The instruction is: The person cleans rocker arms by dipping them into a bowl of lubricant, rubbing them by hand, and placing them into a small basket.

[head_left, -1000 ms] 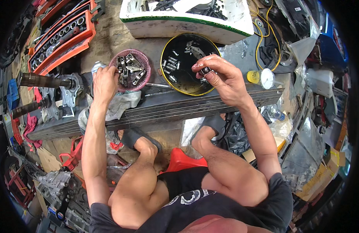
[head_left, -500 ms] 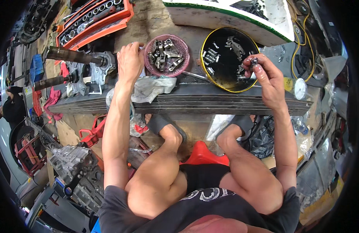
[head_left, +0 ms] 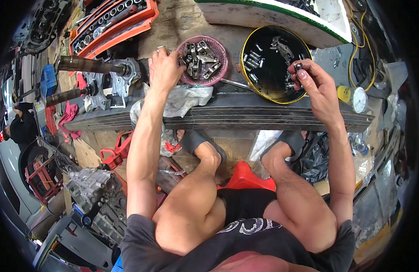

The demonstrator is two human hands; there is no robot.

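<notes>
Pinched in the right hand (head_left: 320, 86), between thumb and fingertips with hardly any gap: a small dark metal part (head_left: 298, 66), exact kind too small to tell. Held above the right-hand rim of the black basin (head_left: 273, 76), probably so as to let drips fall inside and keep a slippery piece from getting lost. Gripped by the fingertips only, likely to leave most of its surface free for turning and looking.

Left of the basin, at the far edge of the pink mesh basket (head_left: 224, 54): the left hand (head_left: 166, 70), fingers curled, back of the hand uppermost. No telling from above whether holding anything or merely resting beside the basket.

Inside the basin: small metal cylinders (head_left: 254, 60), gathered at the left, apart from rocker arms (head_left: 284, 51) toward the far side; perhaps grouped by kind. In the basket, just left of the basin: more rocker arms (head_left: 205, 59) in a loose heap, the open mesh presumably good for draining.

Between basket and basin, near side: a metal rod (head_left: 236, 84). Farther left and nearer the body: a grey-white rag (head_left: 191, 99), likely kept close for wiping. Beyond the basin: a white foam box (head_left: 273, 16).
</notes>
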